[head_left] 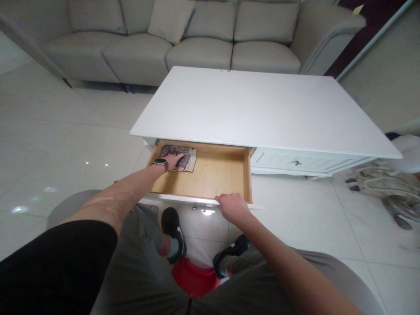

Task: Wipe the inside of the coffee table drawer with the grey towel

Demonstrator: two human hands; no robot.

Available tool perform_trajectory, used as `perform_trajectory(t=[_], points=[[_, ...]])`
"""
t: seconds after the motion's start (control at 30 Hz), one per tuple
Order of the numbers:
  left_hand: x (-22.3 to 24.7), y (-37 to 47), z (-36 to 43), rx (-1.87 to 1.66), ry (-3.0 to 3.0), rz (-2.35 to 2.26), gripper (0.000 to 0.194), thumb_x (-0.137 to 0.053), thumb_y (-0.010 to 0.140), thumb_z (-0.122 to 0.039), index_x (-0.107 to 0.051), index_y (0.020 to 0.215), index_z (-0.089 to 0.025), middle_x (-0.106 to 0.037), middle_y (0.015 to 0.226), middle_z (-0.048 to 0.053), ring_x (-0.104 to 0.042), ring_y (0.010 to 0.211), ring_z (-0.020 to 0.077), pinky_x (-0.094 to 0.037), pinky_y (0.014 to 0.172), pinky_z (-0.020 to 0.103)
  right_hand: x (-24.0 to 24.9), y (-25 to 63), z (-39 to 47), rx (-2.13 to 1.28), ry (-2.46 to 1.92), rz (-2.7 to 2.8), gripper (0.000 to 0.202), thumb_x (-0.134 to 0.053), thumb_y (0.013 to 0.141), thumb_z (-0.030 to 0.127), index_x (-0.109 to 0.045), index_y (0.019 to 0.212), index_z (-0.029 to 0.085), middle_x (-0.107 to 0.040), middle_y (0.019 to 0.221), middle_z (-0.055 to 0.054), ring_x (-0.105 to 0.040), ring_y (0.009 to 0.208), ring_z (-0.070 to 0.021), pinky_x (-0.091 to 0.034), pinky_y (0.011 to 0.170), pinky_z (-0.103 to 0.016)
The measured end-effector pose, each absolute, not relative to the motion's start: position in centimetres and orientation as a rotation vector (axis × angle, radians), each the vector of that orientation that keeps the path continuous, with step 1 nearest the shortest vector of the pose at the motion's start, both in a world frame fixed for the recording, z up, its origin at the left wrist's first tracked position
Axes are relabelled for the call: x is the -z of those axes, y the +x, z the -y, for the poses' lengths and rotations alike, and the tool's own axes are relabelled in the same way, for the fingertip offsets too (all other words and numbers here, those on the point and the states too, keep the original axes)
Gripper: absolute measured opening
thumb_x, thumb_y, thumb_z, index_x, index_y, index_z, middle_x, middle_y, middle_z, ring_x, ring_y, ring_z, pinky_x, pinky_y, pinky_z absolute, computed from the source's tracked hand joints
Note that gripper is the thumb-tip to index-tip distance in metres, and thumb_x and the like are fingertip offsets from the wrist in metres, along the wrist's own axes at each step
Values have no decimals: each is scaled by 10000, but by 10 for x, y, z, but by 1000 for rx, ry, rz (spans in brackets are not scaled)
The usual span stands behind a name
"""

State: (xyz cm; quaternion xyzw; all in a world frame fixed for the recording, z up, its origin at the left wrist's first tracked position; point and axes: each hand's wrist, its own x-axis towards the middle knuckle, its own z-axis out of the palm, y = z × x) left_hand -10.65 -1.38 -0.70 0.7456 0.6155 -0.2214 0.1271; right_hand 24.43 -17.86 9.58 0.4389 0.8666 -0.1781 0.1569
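A wooden drawer (216, 175) is pulled out from the left half of a white coffee table (256, 105). In its back left corner lies a folded cloth (189, 159), dark patterned with a pale edge. My left hand (173, 161) rests flat on that cloth, fingers stretched out, a dark watch on the wrist. At the front, my right hand (232, 206) is curled over the top edge of the drawer front (177, 198), right of its small metal knob (194, 206).
A second drawer (288, 161) on the right is closed. Behind the table stands a grey sofa (200, 54). Between my shoes sits a red bin (196, 280) with a white liner. At the right, a wheeled stand (393, 201) and coiled cables lie on the tiles.
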Motion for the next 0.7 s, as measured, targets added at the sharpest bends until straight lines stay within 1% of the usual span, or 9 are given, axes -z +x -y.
perform_trajectory(t=[0.13,0.23,0.3,0.4,0.47,0.6,0.7], points=[[5,-108,10,601,2179,-1782,844,-751,748,-324,-397,1512,-261,-641,1346,150,-635,1176,325,-443,1020,367,-96,241,177,508,1233,-2480,299,-444,988,183,-680,1166,224,-749,1100,-107,-714,978,-247,-504,782,-343],[3,-101,9,593,2178,-1794,900,-795,701,-371,-413,1510,-272,-662,1325,145,-630,1184,340,-442,1022,377,-95,238,178,524,1207,-2469,328,-459,936,113,-684,1152,215,-747,1101,-118,-709,1002,-245,-504,809,-345],[1,-89,8,592,2198,-1771,902,-804,689,-384,-426,1502,-280,-668,1316,140,-626,1188,341,-446,1026,381,-94,236,178,531,1208,-2470,328,-475,913,101,-691,1135,209,-747,1092,-123,-708,1010,-252,-505,820,-351],[-1,-59,8,531,2242,-1704,842,-809,691,-382,-480,1461,-294,-682,1294,130,-636,1178,335,-459,1026,384,-94,235,179,535,1220,-2477,305,-487,911,113,-700,1111,201,-749,1068,-127,-712,1002,-259,-509,822,-355],[0,-31,8,485,2308,-1651,775,-790,723,-369,-507,1441,-295,-694,1271,132,-651,1161,330,-481,1002,380,-94,235,179,530,1228,-2487,298,-487,915,116,-704,1100,201,-752,1060,-125,-716,992,-260,-513,813,-357],[6,34,5,391,2460,-1560,653,-773,766,-350,-572,1379,-255,-717,1215,141,-676,1127,302,-507,960,340,-95,235,180,500,1231,-2479,314,-480,916,116,-705,1116,208,-753,1064,-123,-718,994,-265,-518,808,-365],[12,85,4,275,2531,-1456,619,-798,760,-328,-606,1342,-237,-733,1179,135,-692,1099,282,-516,943,319,-96,235,181,492,1229,-2473,333,-468,922,111,-701,1137,213,-752,1070,-124,-717,997,-257,-515,816,-356]])
